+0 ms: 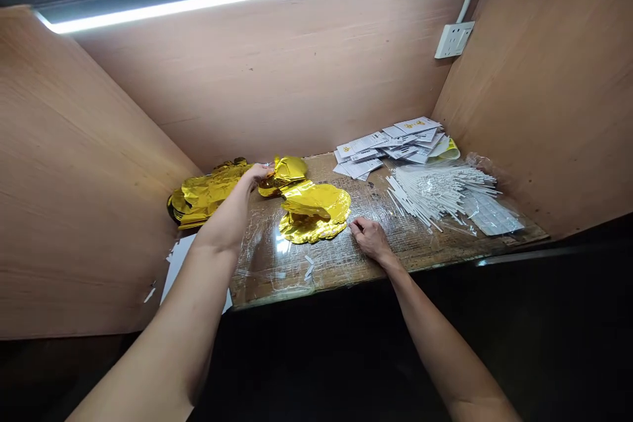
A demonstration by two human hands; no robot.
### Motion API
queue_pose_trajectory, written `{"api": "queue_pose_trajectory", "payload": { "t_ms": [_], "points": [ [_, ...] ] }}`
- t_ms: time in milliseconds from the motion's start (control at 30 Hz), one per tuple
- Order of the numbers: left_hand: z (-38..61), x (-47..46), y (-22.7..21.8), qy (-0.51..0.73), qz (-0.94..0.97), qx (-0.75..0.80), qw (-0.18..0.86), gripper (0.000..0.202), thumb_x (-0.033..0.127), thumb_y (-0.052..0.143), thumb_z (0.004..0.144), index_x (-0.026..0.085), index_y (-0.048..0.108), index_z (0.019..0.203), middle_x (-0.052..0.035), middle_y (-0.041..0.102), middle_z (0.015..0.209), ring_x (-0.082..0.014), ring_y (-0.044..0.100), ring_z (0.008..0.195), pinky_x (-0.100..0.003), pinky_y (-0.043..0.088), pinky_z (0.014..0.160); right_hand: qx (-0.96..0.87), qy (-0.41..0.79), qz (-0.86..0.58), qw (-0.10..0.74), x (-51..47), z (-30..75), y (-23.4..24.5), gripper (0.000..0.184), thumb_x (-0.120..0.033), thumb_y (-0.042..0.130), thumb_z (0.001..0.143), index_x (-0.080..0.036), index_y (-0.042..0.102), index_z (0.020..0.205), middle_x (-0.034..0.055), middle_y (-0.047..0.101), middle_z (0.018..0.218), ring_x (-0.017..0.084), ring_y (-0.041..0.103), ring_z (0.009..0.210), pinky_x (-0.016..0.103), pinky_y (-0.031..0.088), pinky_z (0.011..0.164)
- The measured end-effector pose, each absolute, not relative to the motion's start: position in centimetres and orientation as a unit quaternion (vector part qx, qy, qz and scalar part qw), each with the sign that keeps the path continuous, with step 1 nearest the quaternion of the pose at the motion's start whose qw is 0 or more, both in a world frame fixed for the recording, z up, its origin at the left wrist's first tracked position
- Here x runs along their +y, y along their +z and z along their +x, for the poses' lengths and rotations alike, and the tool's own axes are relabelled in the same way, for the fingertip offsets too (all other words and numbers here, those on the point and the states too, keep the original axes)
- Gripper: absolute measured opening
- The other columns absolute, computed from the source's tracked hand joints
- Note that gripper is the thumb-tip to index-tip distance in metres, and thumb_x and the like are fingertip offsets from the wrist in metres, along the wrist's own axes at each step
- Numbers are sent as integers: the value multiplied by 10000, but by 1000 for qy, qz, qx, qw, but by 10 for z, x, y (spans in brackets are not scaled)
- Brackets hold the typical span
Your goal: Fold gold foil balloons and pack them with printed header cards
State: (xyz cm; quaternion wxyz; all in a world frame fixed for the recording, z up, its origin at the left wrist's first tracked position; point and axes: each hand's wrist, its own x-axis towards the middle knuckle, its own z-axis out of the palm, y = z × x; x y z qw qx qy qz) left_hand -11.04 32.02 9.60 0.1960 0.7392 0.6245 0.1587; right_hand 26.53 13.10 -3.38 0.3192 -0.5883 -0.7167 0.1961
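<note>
The left hand [254, 175] grips a gold foil balloon [287, 169], the open right hand [370, 241] rests beside a flat gold balloon [314, 214], and white sticks [435, 194] lie past it.

Wood bench [341, 264] w/ film [270, 264], gold balloons [314, 211], white sticks [435, 194], cards [386, 148]

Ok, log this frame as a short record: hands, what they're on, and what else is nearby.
Left hand: on the foil balloons, grip partly hidden
Right hand: fingers resting on the table, beside the flat balloon
Sticks: white sticks, in a heap at the table's right
Cards: white cards, piled behind the sticks
</note>
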Motion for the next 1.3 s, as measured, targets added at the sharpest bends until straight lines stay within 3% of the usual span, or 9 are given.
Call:
{"api": "queue_pose_trajectory", "payload": {
  "t_ms": [167,233,333,500,667,833,1000,1133,1300],
  "points": [
    [-93,319,80,184,704,685,35,350,310,413,1100,91,627,1269,-187,724,1198,-256,620,1167,-392,445,1031,-715,202,-587,321,132,265,-34,311,-384,528,1020,-230,708,818,64,744,791,216,628,719,309,367,690],
    [-78,316,62,152,724,672,31,351,323,501,1057,115,650,1297,-208,712,1292,-275,633,1206,-367,455,1028,-714,201,-590,319,132,265,-35,312,-386,527,1020,-232,699,810,64,739,785,218,625,714,310,357,682],
    [-62,312,38,84,744,662,45,330,381,634,969,132,736,1162,-210,756,1197,-310,686,1126,-349,491,946,-715,199,-586,325,132,265,-34,314,-386,525,1022,-232,682,798,63,731,776,217,622,710,309,356,686],
    [-54,304,26,15,755,654,56,373,502,621,955,173,792,999,-179,790,1029,-326,721,1019,-355,504,849,-717,202,-581,329,132,265,-35,318,-371,524,1023,-237,669,774,56,731,763,209,611,683,308,357,677],
    [-43,286,32,11,758,651,31,233,351,658,925,158,786,902,-220,775,1036,-349,727,1015,-378,494,846,-714,203,-584,329,133,266,-37,295,-372,535,1016,-237,688,804,64,744,787,217,626,704,311,349,673],
    [-53,288,84,76,720,689,-44,282,307,531,1019,130,738,1091,-235,746,1098,-315,702,986,-362,471,818,-708,221,-569,355,131,266,-36,264,-339,556,985,-229,695,790,65,740,774,210,624,691,303,369,666],
    [-55,283,138,147,724,661,-129,381,299,346,1095,147,678,1208,-230,698,1261,-309,644,1144,-374,452,903,-683,226,-566,403,135,266,-30,317,-390,513,1007,-219,699,814,61,727,774,215,655,743,303,463,723],
    [-18,211,98,122,858,482,-128,335,269,407,1075,187,731,1098,-198,735,1098,-322,650,1037,-437,454,868,-651,247,-561,448,122,267,-16,322,-430,495,1023,-211,717,947,90,757,928,226,701,862,325,550,784],
    [36,78,4,108,915,387,-19,315,222,474,1050,280,739,1210,-148,766,1194,-305,691,1101,-467,507,885,-560,501,-541,378,63,266,-7,380,-573,704,933,-239,622,1095,-9,720,730,145,620,462,241,464,424]
  ]
}}
